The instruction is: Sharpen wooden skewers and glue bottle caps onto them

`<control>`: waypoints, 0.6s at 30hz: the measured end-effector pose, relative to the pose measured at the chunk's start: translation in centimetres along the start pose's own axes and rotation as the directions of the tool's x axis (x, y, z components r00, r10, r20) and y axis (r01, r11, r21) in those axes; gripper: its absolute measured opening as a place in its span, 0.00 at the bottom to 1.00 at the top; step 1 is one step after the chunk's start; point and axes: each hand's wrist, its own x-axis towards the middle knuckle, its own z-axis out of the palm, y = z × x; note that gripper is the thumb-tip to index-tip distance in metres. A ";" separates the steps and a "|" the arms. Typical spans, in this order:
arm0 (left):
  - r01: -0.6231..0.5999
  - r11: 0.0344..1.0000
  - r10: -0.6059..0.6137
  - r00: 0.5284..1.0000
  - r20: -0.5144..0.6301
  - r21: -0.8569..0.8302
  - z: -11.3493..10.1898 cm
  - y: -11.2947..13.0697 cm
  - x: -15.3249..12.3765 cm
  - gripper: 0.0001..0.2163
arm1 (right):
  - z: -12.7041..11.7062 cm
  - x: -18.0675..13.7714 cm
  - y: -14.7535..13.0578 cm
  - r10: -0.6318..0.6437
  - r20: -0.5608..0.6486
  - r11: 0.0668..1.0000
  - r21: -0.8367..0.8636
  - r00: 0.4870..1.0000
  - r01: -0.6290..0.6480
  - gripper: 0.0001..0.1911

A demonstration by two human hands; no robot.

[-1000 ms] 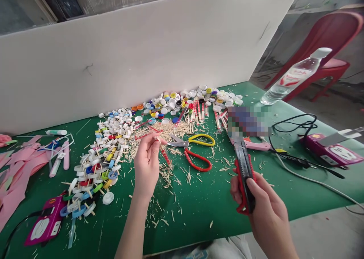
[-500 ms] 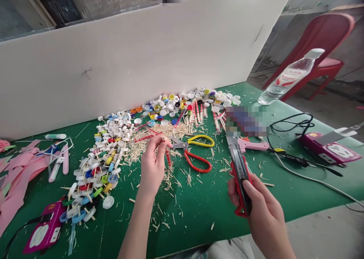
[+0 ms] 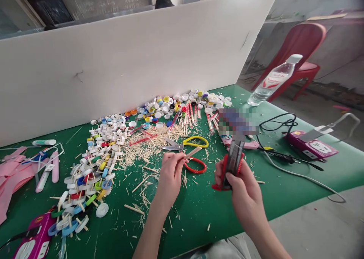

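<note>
My left hand [image 3: 171, 171] pinches a short pale wooden stick [image 3: 193, 152], which points up and to the right over the scissors. My right hand [image 3: 243, 185] is wrapped round a red and black utility knife [image 3: 232, 164], its front end pointing away from me. Scissors with one yellow and one red handle [image 3: 196, 165] lie spread just beyond my left hand. Behind them is a heap of wood slivers [image 3: 159, 139] with red-printed wrappers [image 3: 143, 138] on top. A few loose sticks [image 3: 134, 209] lie left of my left forearm.
Bottle caps pierced by sticks [image 3: 106, 153] pile up at left; loose caps [image 3: 162, 109] line the white board [image 3: 122, 65]. Red-wrapped sticks [image 3: 191, 115] lie behind the scissors. A water bottle [image 3: 274, 80], cables and purple boxes [image 3: 309, 145] stand around the green table [image 3: 210, 209].
The red-printed wrapper below my left hand is gone from it, and a bare wooden stick shows there now. Loose sticks have appeared on the table. The knife has come nearer my left hand.
</note>
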 end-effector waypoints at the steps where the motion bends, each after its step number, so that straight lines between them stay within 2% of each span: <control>1: -0.009 1.000 0.009 1.000 -0.002 0.015 -0.1 0.0 -0.1 0.09 | 0.5 0.4 -0.3 -0.021 0.010 1.000 -0.007 1.000 0.021 0.08; 6: -0.188 0.976 0.187 0.982 0.020 0.108 -0.8 0.6 -0.7 0.08 | 2.2 1.7 -1.6 -0.047 0.112 0.998 -0.041 0.993 0.051 0.16; 9: -0.313 0.934 0.307 0.950 0.061 0.173 -1.0 1.3 -0.6 0.09 | 2.0 2.0 -1.8 -0.065 0.128 0.992 -0.099 0.990 0.078 0.15; 14: -0.470 0.799 0.465 0.879 0.110 0.376 -1.1 2.7 0.4 0.11 | 0.3 1.4 -1.5 -0.235 -0.039 0.956 -0.188 0.971 0.224 0.11; 18: -0.569 0.704 0.561 0.812 0.160 0.424 -0.5 3.9 1.3 0.09 | -0.7 0.9 -2.1 -0.383 -0.225 0.913 -0.239 0.896 0.330 0.10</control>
